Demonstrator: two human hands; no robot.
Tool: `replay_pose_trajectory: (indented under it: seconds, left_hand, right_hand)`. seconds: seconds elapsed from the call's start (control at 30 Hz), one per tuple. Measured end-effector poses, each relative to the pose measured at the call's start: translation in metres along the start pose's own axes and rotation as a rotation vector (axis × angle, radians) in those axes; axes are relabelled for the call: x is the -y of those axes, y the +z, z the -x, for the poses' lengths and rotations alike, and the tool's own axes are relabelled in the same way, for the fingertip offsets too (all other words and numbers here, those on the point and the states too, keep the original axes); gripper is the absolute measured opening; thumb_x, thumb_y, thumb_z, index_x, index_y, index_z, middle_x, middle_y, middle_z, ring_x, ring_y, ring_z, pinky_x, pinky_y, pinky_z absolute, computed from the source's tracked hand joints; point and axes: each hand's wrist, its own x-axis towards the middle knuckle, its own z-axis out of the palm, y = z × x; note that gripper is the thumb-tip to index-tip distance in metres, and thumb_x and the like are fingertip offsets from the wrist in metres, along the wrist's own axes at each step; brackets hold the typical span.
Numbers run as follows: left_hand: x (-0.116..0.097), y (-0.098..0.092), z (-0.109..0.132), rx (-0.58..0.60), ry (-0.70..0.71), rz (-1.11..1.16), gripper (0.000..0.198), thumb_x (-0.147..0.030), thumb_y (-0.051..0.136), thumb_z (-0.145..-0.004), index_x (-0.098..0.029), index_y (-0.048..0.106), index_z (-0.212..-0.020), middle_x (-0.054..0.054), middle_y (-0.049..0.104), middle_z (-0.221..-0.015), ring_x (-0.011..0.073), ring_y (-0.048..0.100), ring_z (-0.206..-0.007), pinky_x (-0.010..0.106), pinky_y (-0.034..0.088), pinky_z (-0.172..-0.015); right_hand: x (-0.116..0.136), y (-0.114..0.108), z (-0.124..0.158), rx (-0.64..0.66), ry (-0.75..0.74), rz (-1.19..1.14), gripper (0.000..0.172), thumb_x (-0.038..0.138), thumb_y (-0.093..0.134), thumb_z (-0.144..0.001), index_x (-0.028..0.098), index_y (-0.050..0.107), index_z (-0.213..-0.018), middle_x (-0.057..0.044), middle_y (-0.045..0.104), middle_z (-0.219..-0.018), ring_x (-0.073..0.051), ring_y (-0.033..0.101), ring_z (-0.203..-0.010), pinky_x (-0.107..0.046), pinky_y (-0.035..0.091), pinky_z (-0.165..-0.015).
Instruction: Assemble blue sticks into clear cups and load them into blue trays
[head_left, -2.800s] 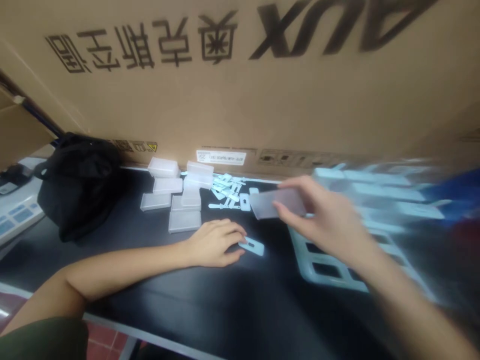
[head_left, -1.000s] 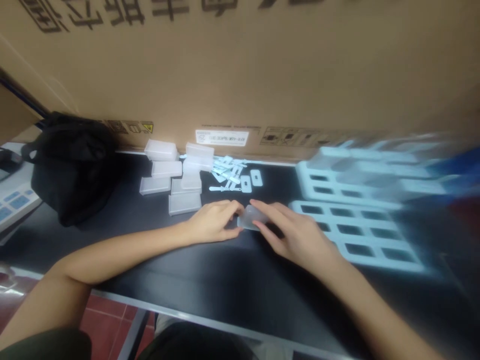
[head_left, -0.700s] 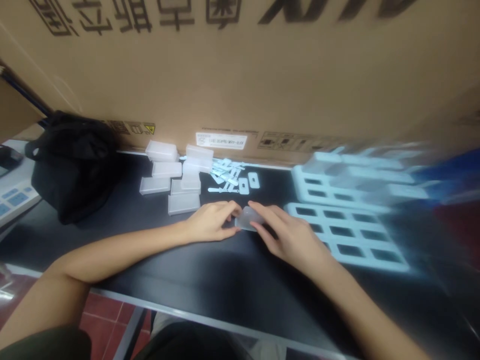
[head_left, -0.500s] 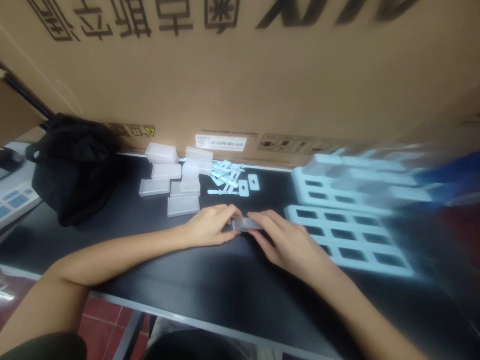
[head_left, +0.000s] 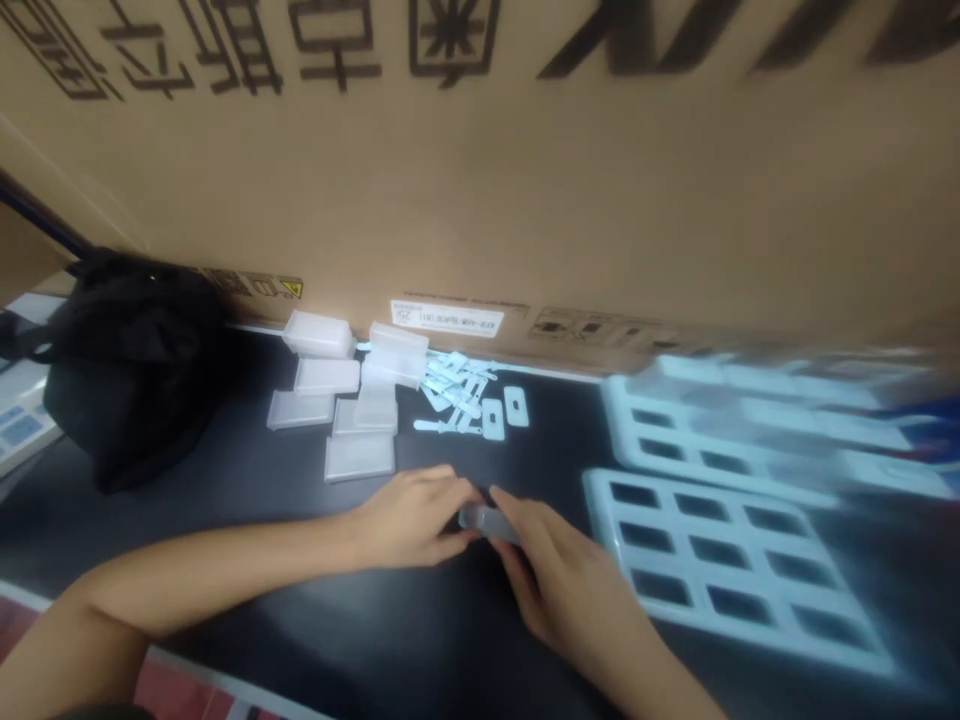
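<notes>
Over the dark tabletop, my left hand (head_left: 420, 515) and my right hand (head_left: 562, 565) meet at a small translucent plastic box (head_left: 489, 521), seen nearly edge-on. The left fingers pinch its left end, while the right thumb and fingers grip its right side. Fingers cover much of it, so whether anything is inside cannot be made out. Beyond the left hand lie several similar translucent plastic boxes (head_left: 360, 457), some overlapping. Beside them is a loose pile of thin white plastic pieces (head_left: 454, 385), with small flat white plates (head_left: 517, 420) that have a hole in the middle.
On the right rests a pale frame with rectangular openings (head_left: 681, 545). Behind it a second frame (head_left: 621, 425) carries blurred translucent and white items. A large cardboard box (head_left: 465, 200) walls off the back. A black bag (head_left: 135, 380) and a white device with buttons (head_left: 26, 425) stand left.
The view has tilted up, so everything on the table appears lower. Both hands keep hold of the plastic box, which has turned slightly, its right end now lower.
</notes>
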Motion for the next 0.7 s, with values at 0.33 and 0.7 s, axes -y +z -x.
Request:
replay_pose_trajectory:
  seconds: [0.33, 0.7]
  left_hand:
    - [-0.004, 0.0, 0.004, 0.071, -0.034, -0.122, 0.021, -0.04, 0.059, -0.102, -0.02, 0.057, -0.106, 0.008, 0.07, -0.098, 0.025, 0.065, -0.094, 0.037, 0.057, -0.08]
    - [-0.001, 0.0, 0.005, -0.263, 0.053, 0.031, 0.023, -0.037, 0.06, -0.101, -0.019, 0.059, -0.116, 0.008, 0.065, -0.108, 0.0216, 0.063, -0.096, 0.036, 0.057, -0.087]
  right_hand:
    - [0.007, 0.008, -0.004, -0.029, -0.005, -0.057, 0.035, 0.016, 0.049, -0.103, 0.015, 0.054, -0.138, -0.009, 0.074, -0.093, -0.023, 0.069, -0.077, -0.037, 0.06, -0.067]
    - [0.002, 0.016, -0.003, -0.191, 0.027, 0.069, 0.057, 0.028, 0.059, -0.103, 0.013, 0.043, -0.155, -0.015, 0.074, -0.108, -0.028, 0.07, -0.091, -0.045, 0.056, -0.081]
